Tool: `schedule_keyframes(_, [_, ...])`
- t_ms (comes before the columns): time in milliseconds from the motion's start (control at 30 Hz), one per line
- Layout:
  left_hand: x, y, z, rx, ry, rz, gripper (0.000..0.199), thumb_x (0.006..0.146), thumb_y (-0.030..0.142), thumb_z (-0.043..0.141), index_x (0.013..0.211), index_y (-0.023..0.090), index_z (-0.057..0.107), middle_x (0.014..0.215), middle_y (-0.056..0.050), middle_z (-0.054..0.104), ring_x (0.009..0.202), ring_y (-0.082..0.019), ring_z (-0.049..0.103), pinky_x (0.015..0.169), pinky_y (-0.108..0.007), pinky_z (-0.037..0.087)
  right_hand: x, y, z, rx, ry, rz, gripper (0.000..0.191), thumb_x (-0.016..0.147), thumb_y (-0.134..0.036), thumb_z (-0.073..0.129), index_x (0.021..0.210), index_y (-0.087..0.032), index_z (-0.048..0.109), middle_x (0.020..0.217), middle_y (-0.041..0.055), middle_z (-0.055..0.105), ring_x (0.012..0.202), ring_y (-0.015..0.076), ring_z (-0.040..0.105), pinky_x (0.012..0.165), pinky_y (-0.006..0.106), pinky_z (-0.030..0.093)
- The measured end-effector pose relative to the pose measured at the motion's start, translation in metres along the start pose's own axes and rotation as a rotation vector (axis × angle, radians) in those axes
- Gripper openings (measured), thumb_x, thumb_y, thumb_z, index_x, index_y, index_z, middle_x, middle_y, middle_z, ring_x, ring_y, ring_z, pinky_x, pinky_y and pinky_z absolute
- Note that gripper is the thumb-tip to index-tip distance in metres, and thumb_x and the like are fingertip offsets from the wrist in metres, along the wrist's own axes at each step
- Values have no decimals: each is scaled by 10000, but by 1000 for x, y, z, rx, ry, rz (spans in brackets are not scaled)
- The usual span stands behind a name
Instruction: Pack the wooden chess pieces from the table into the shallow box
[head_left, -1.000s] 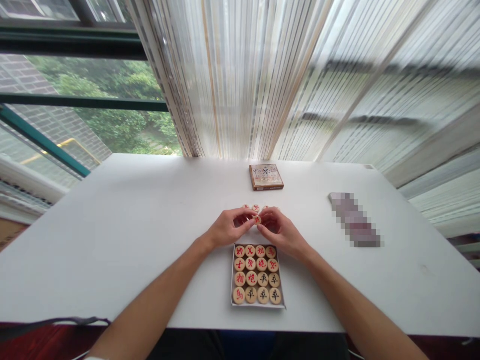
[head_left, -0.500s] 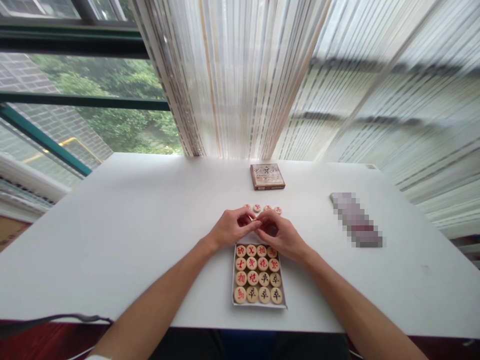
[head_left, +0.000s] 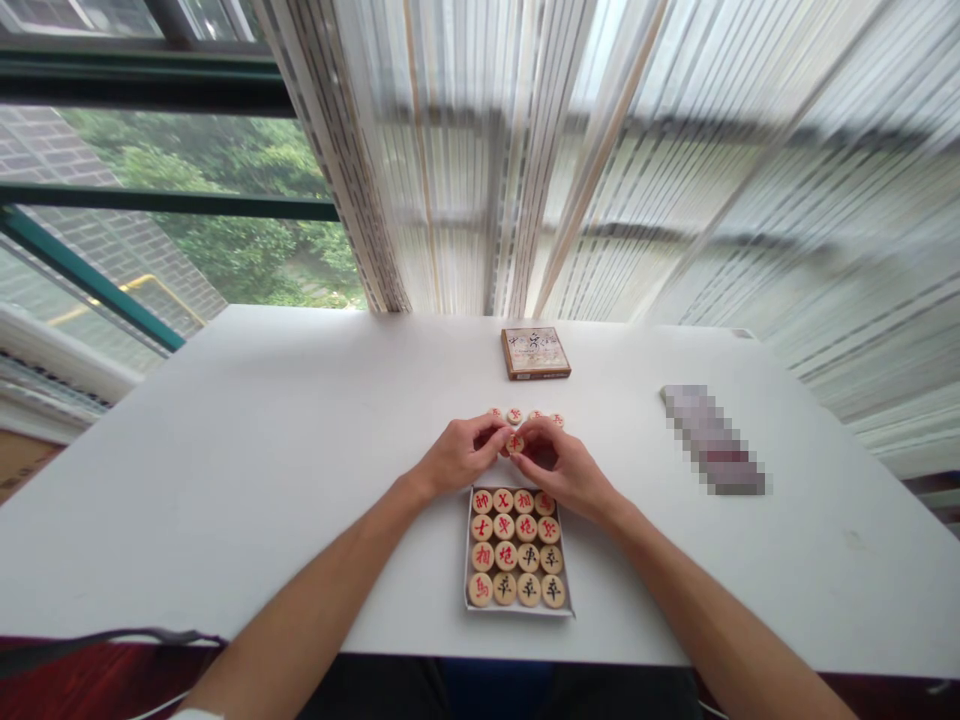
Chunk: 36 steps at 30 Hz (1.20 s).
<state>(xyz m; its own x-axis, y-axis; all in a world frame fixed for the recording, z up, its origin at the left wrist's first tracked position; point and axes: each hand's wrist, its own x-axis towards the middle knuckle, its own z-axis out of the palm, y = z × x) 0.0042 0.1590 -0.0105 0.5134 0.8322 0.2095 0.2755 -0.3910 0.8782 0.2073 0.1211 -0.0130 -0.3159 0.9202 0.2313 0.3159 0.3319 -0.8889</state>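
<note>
Between the fingertips of both hands is a round wooden Chinese chess piece [head_left: 514, 444] with a red character facing up. My left hand [head_left: 466, 452] pinches it from the left, and my right hand [head_left: 564, 462] grips its other side. Just beyond the fingers, several red-marked pieces [head_left: 535, 417] lie in a row on the table, partly covered by the hands. Nearer to me, below the right hand, sits an open shallow white box [head_left: 519, 612]. Rows of pieces [head_left: 526, 528] fill it, red characters mostly at the far and left side, black ones at the near right.
A flat brown Chinese chess box [head_left: 535, 353] lies farther back on the white table [head_left: 300, 420]. To the right is a blurred-out oblong object [head_left: 712, 440]. String curtains [head_left: 480, 150] hang behind the table, beside an open window [head_left: 225, 200]. A dark cable [head_left: 150, 634] crosses the near left edge.
The held chess piece has turned from nearly edge-on to show its red-marked face. Both hands stay almost in place. The curtain strands behind have shifted and spread.
</note>
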Motion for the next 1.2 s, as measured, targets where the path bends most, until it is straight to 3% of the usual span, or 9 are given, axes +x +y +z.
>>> schedule_keyframes(233, [1,-1,-1,-14,-6,7,287,972,383,561,1077,159,707,811,-21,696,680,-133,613,649,-232,489,2,1,0,27,10,6,215,924,-342,653,1095,-244,569,929,27,697,750,166,652,663,294,531])
schedule_keyframes(533, [0,-2,1,-16,-23,55,305,959,358,586,1168,157,681,859,-38,705,691,-131,607,650,-234,494,4,4,-1,102,20,12,217,919,-340,654,1088,-243,558,956,38,702,843,192,684,756,338,568])
schedule_keyframes(800, [13,4,0,28,-64,18,368,957,416,578,1193,151,673,919,-78,760,730,-159,680,699,-268,538,7,10,0,202,69,-2,300,898,-452,671,1052,-235,532,913,30,686,839,199,704,761,346,594])
schedule_keyframes(1000, [37,25,3,141,-63,49,320,933,422,603,1074,163,727,853,-61,751,716,-164,665,663,-256,505,10,15,-5,230,200,-16,373,889,-547,661,1033,-242,500,895,33,682,846,211,695,790,366,580])
schedule_keyframes(1200, [55,35,4,160,-101,47,376,933,493,586,949,151,741,793,-56,743,692,-166,665,640,-254,501,11,15,-10,252,291,-5,401,860,-579,689,985,-232,531,784,17,673,740,203,666,711,351,556])
